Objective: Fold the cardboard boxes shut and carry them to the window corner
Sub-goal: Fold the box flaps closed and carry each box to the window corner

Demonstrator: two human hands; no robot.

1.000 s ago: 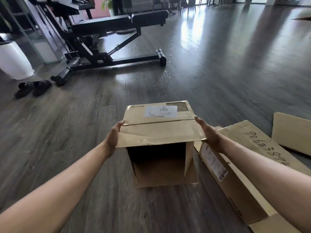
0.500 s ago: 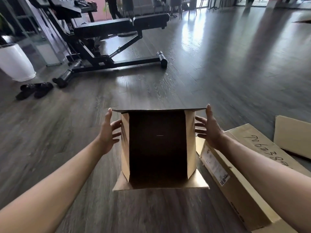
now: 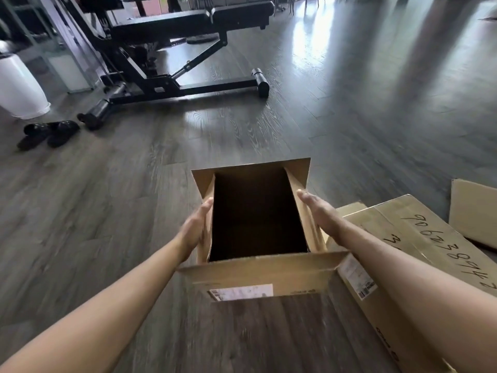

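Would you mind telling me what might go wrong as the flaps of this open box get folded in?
1. Both hands, left hand and right hand, press flat on the side flaps of the box rather than gripping, so it could slip or skew.
2. The near flap and far flap stick outward; closing them out of order may leave the top sprung open.
3. The long box lies close by the right arm and could be bumped or tripped over.

A home gym room — weight bench, slippers on wood floor
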